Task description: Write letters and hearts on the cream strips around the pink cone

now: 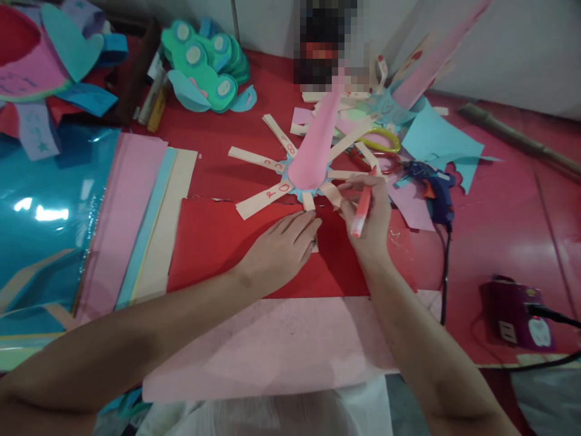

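A pink paper cone [314,154] stands on a blue paper base, with several cream paper strips [265,200] spread around it like rays. Red letters mark some of the strips. My left hand [290,239] lies flat with its fingers stretched over the strip nearest me, pressing it to the red sheet. In my right hand [372,212] is a red marker [364,206], held across the fingers with its pale end towards me. The fingertips of that hand touch a strip on the cone's right side; whether they pinch it I cannot tell.
Scissors [384,140], blue paper scraps [440,145] and a blue glue gun [438,188] lie to the right. A purple power box [517,315] sits near the table's right front. Coloured paper sheets [124,212] are stacked left; green foam shapes [204,66] lie behind.
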`<state>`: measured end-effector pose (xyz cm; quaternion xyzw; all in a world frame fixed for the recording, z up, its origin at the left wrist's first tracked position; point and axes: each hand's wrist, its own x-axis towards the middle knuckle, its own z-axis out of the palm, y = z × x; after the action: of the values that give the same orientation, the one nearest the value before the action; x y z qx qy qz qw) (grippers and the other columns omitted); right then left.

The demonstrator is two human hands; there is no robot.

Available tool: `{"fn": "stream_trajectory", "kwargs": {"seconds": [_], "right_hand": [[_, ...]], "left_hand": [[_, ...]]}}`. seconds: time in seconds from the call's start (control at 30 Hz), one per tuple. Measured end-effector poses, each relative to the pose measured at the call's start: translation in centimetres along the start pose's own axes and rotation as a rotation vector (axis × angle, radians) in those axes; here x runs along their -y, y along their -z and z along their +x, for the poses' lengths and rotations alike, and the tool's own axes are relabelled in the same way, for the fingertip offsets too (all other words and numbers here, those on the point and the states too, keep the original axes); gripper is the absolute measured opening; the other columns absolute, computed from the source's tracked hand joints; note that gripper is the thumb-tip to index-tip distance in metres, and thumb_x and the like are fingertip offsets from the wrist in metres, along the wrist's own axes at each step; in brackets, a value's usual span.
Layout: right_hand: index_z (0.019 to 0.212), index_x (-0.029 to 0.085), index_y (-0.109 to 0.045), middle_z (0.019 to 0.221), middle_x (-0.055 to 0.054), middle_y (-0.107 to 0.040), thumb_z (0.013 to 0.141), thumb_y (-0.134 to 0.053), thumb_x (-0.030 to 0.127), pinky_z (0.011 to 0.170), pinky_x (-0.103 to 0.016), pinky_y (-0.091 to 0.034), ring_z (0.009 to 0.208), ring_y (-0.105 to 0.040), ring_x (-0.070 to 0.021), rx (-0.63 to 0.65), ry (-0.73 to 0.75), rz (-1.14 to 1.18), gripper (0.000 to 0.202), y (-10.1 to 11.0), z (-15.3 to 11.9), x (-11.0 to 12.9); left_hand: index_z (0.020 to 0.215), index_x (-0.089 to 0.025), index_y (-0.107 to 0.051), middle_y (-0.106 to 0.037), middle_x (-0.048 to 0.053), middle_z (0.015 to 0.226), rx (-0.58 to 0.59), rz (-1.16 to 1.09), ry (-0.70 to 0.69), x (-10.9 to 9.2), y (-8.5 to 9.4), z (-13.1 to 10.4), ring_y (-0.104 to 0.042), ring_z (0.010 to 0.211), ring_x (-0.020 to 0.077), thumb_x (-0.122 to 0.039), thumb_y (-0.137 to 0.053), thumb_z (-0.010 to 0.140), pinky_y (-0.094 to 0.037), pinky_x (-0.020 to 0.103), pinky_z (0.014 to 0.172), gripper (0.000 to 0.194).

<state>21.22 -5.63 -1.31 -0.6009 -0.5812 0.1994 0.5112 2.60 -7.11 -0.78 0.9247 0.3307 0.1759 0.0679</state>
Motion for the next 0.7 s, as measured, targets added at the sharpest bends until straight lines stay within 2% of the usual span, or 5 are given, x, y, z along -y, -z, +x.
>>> {"fn": "stream_trajectory", "kwargs": {"seconds": [0.1,0.3,0.5,0.7], "right_hand": [[0.094,0.026,-0.048,0.096,-0.004,-0.063,0.072,-0.050,0.004,0.065,-0.033,-0.056,0.090,-0.067,-0.0192,-0.002,0.000,-0.025,0.031,0.0,0.0,0.1],[0.093,0.026,-0.050,0.092,-0.002,-0.064,0.071,-0.048,0.003,0.055,-0.028,-0.052,0.072,-0.064,-0.0140,-0.051,-0.004,-0.006,0.033,0.0,-0.1,0.8],[0.094,0.027,-0.050,0.092,-0.002,-0.064,0.070,-0.050,0.005,0.055,-0.029,-0.051,0.070,-0.063,-0.0150,-0.048,-0.025,0.084,0.032,-0.2,-0.1,0.7],[0.093,0.027,-0.048,0.087,-0.002,-0.059,0.072,-0.048,0.008,0.070,-0.036,-0.053,0.079,-0.062,-0.0180,-0.073,0.011,-0.038,0.028,-0.2,-0.1,1.0]], "left_hand": [[0.128,-0.005,-0.054,-0.063,0.015,0.128,-0.008,-0.004,-0.006,0.0,0.0,0.0,-0.058,0.121,0.0231,-0.017,-0.029,0.101,-0.050,0.036,0.101,0.039],[0.128,-0.009,-0.054,-0.063,0.014,0.127,0.031,-0.036,0.011,0.0,0.1,0.0,-0.057,0.123,0.0223,-0.016,-0.028,0.101,-0.050,0.038,0.102,0.039],[0.124,-0.005,-0.056,-0.065,0.014,0.124,-0.042,-0.022,-0.035,0.0,0.2,0.1,-0.059,0.120,0.0222,-0.015,-0.029,0.100,-0.051,0.035,0.101,0.038],[0.124,-0.006,-0.056,-0.066,0.014,0.123,-0.020,-0.027,-0.026,0.0,0.1,0.0,-0.059,0.120,0.0212,-0.016,-0.030,0.100,-0.051,0.036,0.101,0.037]]}}
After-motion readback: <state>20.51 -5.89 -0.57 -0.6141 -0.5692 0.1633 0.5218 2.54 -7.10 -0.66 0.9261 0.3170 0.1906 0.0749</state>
